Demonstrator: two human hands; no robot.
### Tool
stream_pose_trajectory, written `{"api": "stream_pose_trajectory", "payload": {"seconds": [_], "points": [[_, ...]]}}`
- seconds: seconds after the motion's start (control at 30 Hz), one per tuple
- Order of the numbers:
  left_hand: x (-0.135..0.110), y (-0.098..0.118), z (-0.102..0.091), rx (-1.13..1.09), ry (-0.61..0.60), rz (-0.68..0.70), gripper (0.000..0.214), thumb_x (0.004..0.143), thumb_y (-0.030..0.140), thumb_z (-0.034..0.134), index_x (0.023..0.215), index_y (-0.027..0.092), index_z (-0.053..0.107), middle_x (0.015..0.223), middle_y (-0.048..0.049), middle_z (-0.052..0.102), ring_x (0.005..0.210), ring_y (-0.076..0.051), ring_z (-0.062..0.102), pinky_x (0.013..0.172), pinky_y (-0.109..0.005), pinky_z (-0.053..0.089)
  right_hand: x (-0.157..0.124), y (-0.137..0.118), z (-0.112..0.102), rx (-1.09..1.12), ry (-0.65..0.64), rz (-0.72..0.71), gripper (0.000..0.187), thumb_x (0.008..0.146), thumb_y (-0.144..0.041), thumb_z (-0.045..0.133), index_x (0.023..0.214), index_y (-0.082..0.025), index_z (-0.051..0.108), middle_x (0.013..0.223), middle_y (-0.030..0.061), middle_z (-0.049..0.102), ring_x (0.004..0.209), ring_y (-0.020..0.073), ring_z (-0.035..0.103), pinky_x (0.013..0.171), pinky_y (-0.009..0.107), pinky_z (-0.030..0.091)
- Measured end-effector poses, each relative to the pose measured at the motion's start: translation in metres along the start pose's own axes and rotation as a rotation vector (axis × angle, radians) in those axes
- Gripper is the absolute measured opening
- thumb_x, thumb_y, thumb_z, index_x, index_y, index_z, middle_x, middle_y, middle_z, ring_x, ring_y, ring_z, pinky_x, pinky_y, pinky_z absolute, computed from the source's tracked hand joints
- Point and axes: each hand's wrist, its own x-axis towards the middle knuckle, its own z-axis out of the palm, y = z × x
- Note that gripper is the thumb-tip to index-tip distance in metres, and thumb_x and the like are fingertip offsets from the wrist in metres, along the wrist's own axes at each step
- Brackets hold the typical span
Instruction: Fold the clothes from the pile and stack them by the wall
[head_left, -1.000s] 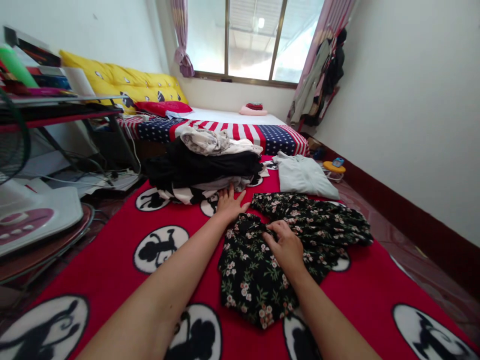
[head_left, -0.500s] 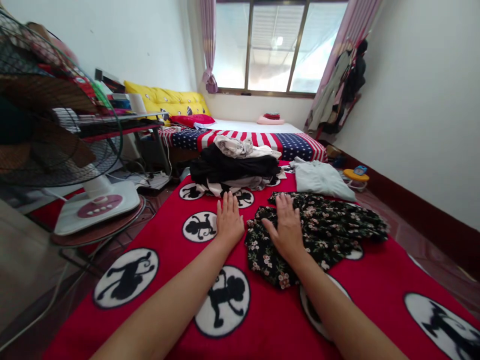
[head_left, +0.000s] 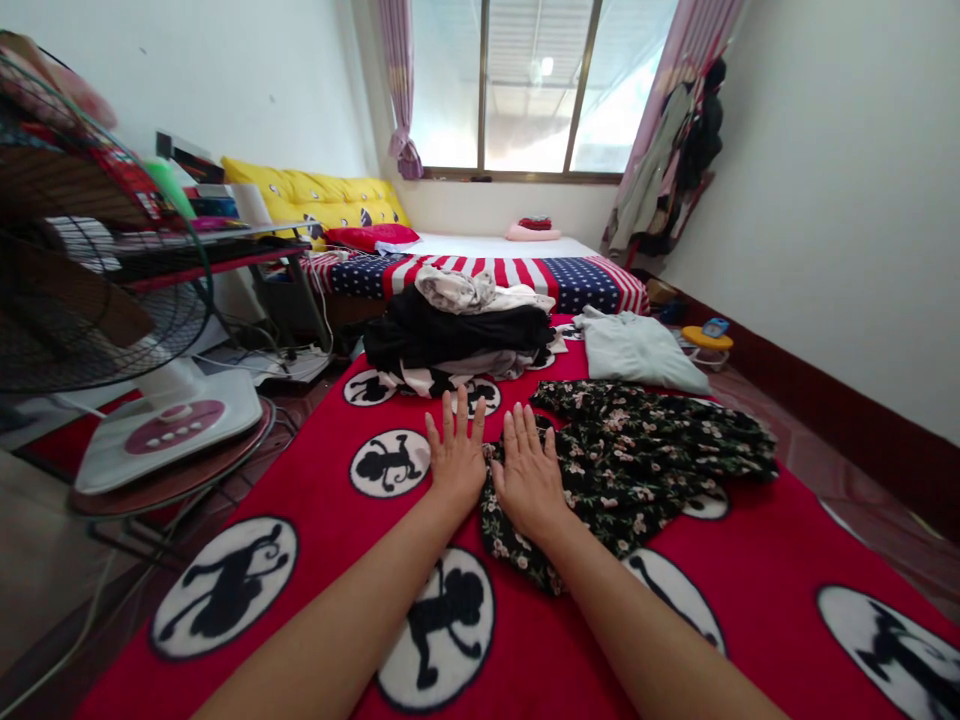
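A black floral garment [head_left: 637,455] lies crumpled on the red blanket [head_left: 315,470] with monkey roundels. My right hand [head_left: 529,480] rests flat on the garment's left end, fingers stretched out. My left hand [head_left: 455,458] lies flat beside it on the blanket, at the cloth's left edge, fingers spread. Neither hand grips anything.
A pile of black, white and striped clothes [head_left: 461,330] sits beyond my hands. A folded pale green garment [head_left: 637,350] lies at the back right. A standing fan [head_left: 112,320] is at the left. A bed [head_left: 487,265] stands under the window.
My right hand has slid left across the floral garment toward my left hand. The two hands now lie side by side. The view has shifted slightly.
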Motion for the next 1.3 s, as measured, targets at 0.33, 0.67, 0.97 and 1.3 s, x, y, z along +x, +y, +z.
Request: {"api": "stream_pose_trajectory", "payload": {"seconds": [0.33, 0.67, 0.97, 1.3], "points": [[-0.002, 0.008, -0.012, -0.005, -0.07, 0.22, 0.07, 0.086, 0.01, 0.041, 0.152, 0.024, 0.023, 0.162, -0.0012, 0.006, 0.148, -0.025, -0.011, 0.118, -0.06, -0.004, -0.001, -0.002, -0.002, -0.015, 0.002, -0.01, 0.072, 0.087, -0.026, 0.043, 0.152, -0.006, 0.02, 0.161, 0.013, 0.011, 0.149, 0.0253, 0.003, 0.118, 0.051, 0.002], [-0.003, 0.005, -0.008, -0.014, -0.075, 0.178, 0.068, 0.087, 0.013, 0.045, 0.151, 0.027, 0.027, 0.162, -0.0059, 0.009, 0.148, -0.031, -0.006, 0.116, -0.063, 0.002, -0.002, -0.006, -0.003, 0.041, 0.002, 0.019, 0.071, 0.086, -0.025, 0.045, 0.152, -0.008, 0.023, 0.16, 0.0132, 0.015, 0.149, 0.0277, 0.005, 0.117, 0.054, 0.005], [-0.002, 0.002, -0.012, -0.07, -0.135, 0.153, 0.067, 0.088, 0.013, 0.047, 0.149, 0.033, 0.029, 0.161, -0.0124, 0.013, 0.147, -0.038, 0.004, 0.112, -0.066, 0.016, 0.009, 0.064, -0.035, 0.375, 0.373, 0.205, 0.04, 0.086, -0.022, 0.049, 0.125, -0.013, 0.057, 0.14, 0.0149, 0.052, 0.13, 0.0215, 0.047, 0.11, 0.036, 0.035], [-0.001, 0.006, -0.012, 0.019, -0.002, 0.223, 0.062, 0.089, 0.003, 0.031, 0.15, 0.011, 0.027, 0.159, -0.0134, 0.019, 0.147, -0.025, 0.015, 0.118, -0.053, 0.021, 0.003, 0.115, -0.034, 0.023, -0.09, 0.539, 0.037, 0.086, -0.031, 0.055, 0.12, -0.019, 0.063, 0.115, 0.0117, 0.067, 0.101, 0.0275, 0.064, 0.082, 0.036, 0.047]]}}
